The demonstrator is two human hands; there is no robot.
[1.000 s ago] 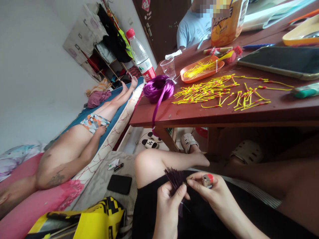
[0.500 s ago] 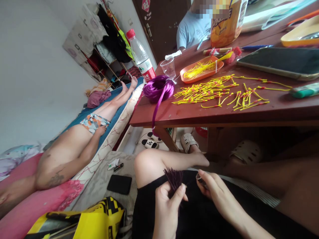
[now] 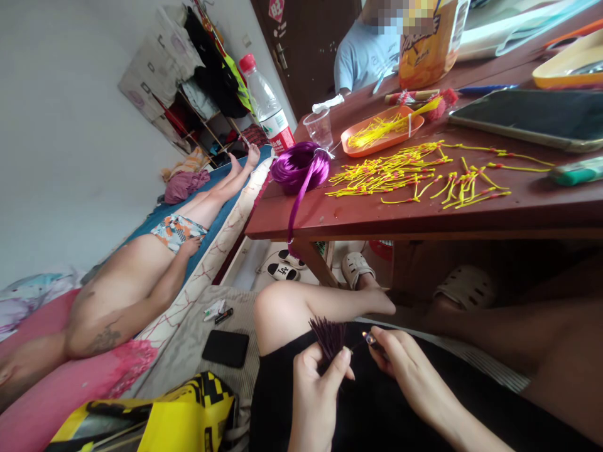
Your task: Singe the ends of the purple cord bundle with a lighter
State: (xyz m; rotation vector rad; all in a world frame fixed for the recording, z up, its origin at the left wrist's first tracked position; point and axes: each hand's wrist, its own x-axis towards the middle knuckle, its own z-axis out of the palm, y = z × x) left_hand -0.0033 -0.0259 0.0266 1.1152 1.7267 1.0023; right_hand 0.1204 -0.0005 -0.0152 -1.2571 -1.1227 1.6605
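Note:
My left hand [image 3: 316, 383] is closed around a bundle of dark purple cords [image 3: 328, 336], whose ends fan out above the thumb. A thin dark strand seems to stick out from the bundle toward the right. Just to the right, my right hand [image 3: 400, 358] grips a lighter [image 3: 372, 341] with a small flame at its tip, close to the strand but apart from the bundle. Both hands are over my lap in dark shorts. The lower part of the bundle is hidden by my fingers.
On the red-brown table [image 3: 358, 221] lie a purple cord coil [image 3: 301, 168], knotted yellow cords [image 3: 396, 171], an orange tray [image 3: 377, 147], a bottle [image 3: 266, 103] and a phone [image 3: 532, 116]. One person lies on the bed at left; another sits across the table. A yellow bag [image 3: 183, 420] is at lower left.
The lighter in my right hand is now lit. That hand has moved slightly left, nearer the cord bundle. My left hand has stayed in place.

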